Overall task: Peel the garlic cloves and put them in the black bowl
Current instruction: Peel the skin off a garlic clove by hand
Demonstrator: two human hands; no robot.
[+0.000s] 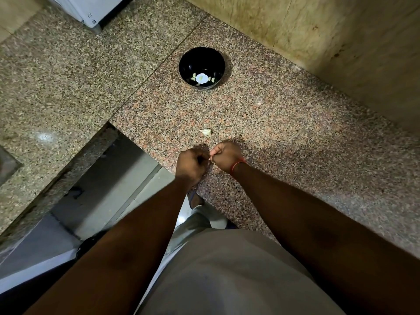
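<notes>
Landmark: black bowl [202, 68], which sat on the speckled granite counter [284, 137], well apart from both hands on the far side.

Left hand [192, 165] was on the near side of the bowl, over the counter's front edge. Fingers were curled in tight, back of hand toward the camera. They seemed to pinch something small and pale at the tips, mostly hidden, so I could not tell for sure that it was a clove.

Right hand [227, 156] was just beside the left hand, equally far from the bowl, fingers curled into a near fist. Thumb and forefinger pinched a pale sliver, likely garlic or its skin; too small to tell which. The two hands' fingertips met at that spot. A red thread band [236, 165] was round the right wrist.

One unpeeled garlic clove [206, 132] lay on the counter between the bowl and the hands, nearer the hands, touching neither.

Inside the bowl: a white flower print on the bottom, with a few peeled cloves [193, 78] lying around it.

Beyond the bowl stood a beige stone wall [318, 30]. Far off to the bowl's left, at the frame's top edge, was the corner of a white appliance [88, 10].
</notes>
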